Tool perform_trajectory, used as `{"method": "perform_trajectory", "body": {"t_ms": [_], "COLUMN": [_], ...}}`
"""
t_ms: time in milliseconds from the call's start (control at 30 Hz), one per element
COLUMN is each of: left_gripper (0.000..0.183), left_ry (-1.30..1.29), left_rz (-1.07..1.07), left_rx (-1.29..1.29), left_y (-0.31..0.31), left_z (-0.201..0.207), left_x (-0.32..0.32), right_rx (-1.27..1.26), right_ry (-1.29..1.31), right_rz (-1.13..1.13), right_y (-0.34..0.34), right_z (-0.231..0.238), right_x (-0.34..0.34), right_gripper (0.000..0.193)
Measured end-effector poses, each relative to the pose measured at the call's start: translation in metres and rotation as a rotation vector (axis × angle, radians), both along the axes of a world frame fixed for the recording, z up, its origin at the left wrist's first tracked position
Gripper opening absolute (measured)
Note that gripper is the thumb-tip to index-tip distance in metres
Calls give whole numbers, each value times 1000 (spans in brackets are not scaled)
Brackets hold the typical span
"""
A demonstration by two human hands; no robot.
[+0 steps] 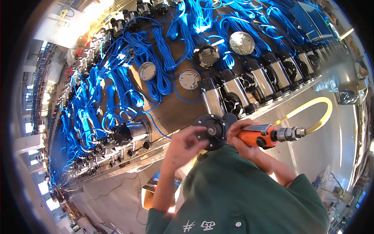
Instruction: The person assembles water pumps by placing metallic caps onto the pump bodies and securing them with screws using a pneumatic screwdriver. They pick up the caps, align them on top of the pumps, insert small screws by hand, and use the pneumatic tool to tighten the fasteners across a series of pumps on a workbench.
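Note:
Just in front of my chest, the black round end of a pump (212,132) faces up, with several bolts around its rim and a metal shaft end at its centre. My left hand (182,148) is at its left edge, fingers apart and slightly blurred, with nothing visible held. Whether the fingertips touch the rim is hard to tell. On the right, my right hand (240,136) is wrapped round an orange air tool (253,136). A metal coupling (290,133) joins the tool to a yellow hose (321,113). The tool's working tip is hidden by my hand.
Silver-and-black pumps (261,80) line the bench edge at right. Another pump (130,132) lies at left. Coiled blue cables (165,50) and round metal covers (189,79) cover the bench. A blue bin (311,21) stands far right; an open carton (148,197) sits below the bench.

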State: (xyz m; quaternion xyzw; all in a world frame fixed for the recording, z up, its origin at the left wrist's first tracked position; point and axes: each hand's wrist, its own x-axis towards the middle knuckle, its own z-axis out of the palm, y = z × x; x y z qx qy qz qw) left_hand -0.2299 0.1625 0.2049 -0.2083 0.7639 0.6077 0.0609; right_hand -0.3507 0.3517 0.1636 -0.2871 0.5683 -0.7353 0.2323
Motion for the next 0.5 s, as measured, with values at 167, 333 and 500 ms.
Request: {"method": "perform_trajectory", "body": {"t_ms": [167,333,500], "left_gripper": [25,36,28], "left_ry": [59,-232,-459], "left_rz": [467,567,437], "left_rx": [-305,-1198,-1424], "left_y": [-94,-212,-274], "left_z": [-93,-191,-203], "left_x": [-51,-100,-113], "right_rx": [-131,-290,-247], "right_ry": [-68,-15,-52], "right_rz": [-32,-41,-131], "right_y": [-6,-1,12], "right_z": [5,3,20], "right_x": [1,0,-16], "right_gripper": [35,32,28]}}
